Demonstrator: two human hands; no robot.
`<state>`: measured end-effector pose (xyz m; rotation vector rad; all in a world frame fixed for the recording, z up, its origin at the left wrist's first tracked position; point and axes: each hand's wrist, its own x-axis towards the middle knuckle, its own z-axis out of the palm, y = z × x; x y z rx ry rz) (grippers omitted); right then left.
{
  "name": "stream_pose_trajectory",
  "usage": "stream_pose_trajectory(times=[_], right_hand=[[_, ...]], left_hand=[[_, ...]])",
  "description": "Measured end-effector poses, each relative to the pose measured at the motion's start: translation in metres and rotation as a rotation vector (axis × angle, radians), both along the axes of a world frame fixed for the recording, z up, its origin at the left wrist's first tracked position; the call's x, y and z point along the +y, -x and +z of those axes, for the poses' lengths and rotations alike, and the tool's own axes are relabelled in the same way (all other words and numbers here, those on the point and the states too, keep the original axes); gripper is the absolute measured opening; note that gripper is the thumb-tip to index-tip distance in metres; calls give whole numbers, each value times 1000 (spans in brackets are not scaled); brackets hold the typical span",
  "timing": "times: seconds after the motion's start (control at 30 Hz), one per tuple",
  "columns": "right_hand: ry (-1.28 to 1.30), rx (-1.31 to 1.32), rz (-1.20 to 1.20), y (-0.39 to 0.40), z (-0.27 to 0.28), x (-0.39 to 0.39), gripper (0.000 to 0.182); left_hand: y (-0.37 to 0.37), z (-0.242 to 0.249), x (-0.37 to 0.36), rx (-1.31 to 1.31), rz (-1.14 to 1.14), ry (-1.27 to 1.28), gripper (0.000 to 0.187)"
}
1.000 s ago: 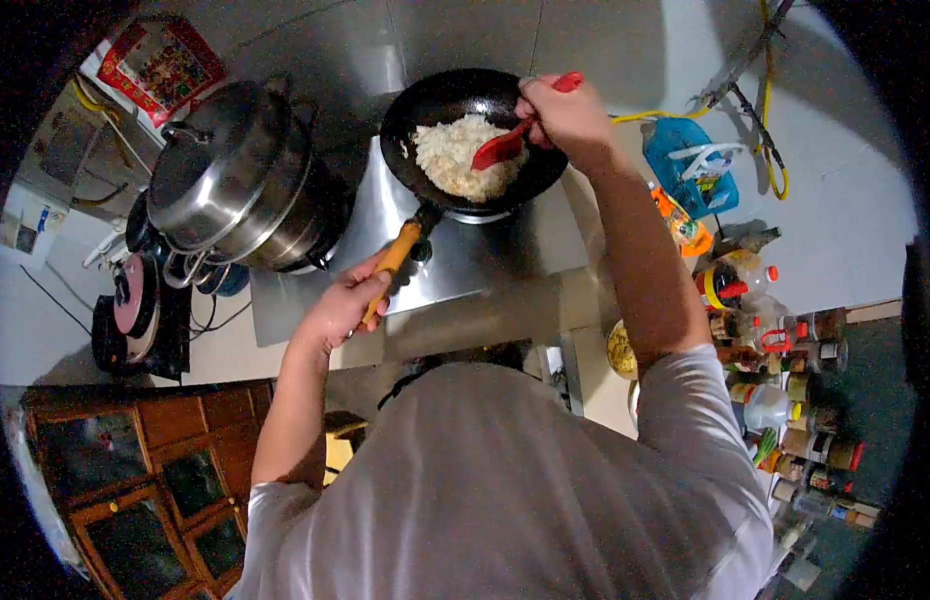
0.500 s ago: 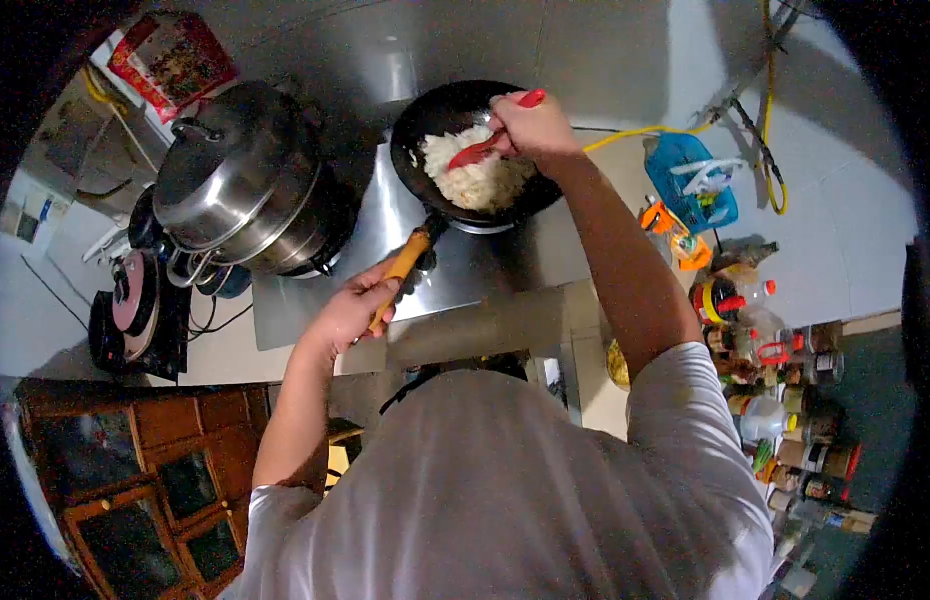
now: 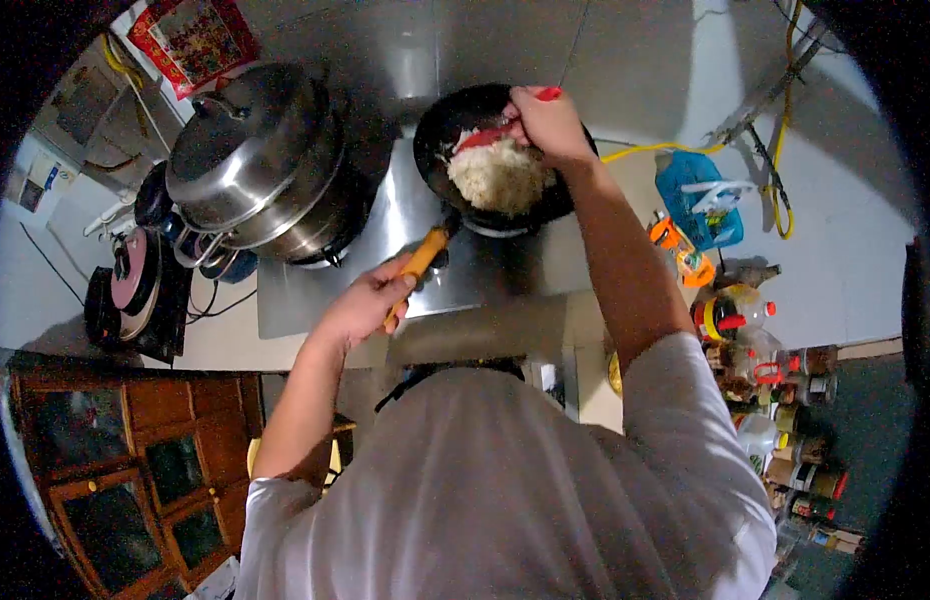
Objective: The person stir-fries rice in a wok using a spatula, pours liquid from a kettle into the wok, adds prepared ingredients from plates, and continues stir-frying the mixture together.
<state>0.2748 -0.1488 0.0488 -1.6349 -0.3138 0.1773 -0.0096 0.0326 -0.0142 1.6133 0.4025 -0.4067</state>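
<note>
A black wok (image 3: 437, 122) sits on the stove with a mound of white rice (image 3: 500, 180) inside. My left hand (image 3: 368, 304) is wrapped round the wok's yellow wooden handle (image 3: 425, 254). Above the wok's far right side, my right hand (image 3: 552, 126) is closed on a red spatula (image 3: 487, 136). The spatula's blade lies at the far edge of the rice, and the tip of its handle shows above my fist. My right hand and forearm hide part of the wok's right side.
Left of the wok stands a large lidded steamer pot (image 3: 250, 160) on the stovetop (image 3: 385, 285). A pink round appliance (image 3: 135, 275) is farther left. On the right are a blue basket (image 3: 675, 185), an orange packet (image 3: 693, 265), and several bottles and jars (image 3: 755, 435). A yellow hose (image 3: 635, 153) runs behind.
The red spatula has shifted to the rice's far edge, and the rice is now heaped more toward the near side. My left hand keeps hold of the handle. The whole view has shifted slightly.
</note>
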Motion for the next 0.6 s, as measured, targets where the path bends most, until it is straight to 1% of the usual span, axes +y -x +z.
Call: stream_pose_trajectory(times=[0.03, 0.07, 0.13, 0.2, 0.23, 0.27, 0.33, 0.37, 0.43, 0.47, 0.53, 0.6], right_hand=[[52, -32, 12, -6, 12, -7, 29], [111, -41, 22, -3, 15, -13, 29], [98, -77, 18, 4, 19, -7, 29], [185, -27, 46, 26, 1, -8, 28], [253, -138, -43, 15, -7, -12, 26], [203, 29, -20, -3, -6, -21, 26], [210, -64, -76, -6, 17, -31, 26], [209, -67, -75, -9, 12, -28, 26], [160, -63, 30, -8, -14, -25, 24], [134, -57, 73, -6, -24, -30, 24], [215, -1, 3, -3, -7, -36, 25], [185, -23, -30, 14, 16, -41, 26]], left_hand=[[1, 15, -5, 21, 5, 17, 55], [5, 14, -6, 31, 9, 23, 55], [0, 14, -4, 32, -1, 21, 55], [2, 17, -5, 70, -14, -6, 56], [1, 20, -4, 91, -28, -40, 56], [-4, 15, -2, 73, -29, -46, 56], [0, 3, -4, -41, -15, 19, 55], [-2, 0, -2, -44, -14, 19, 55], [0, 2, -8, 2, 35, -15, 54], [3, -1, -9, 11, 21, -14, 54], [-1, 0, -6, -18, -4, 36, 54], [-1, 0, -4, -31, -6, 33, 55]])
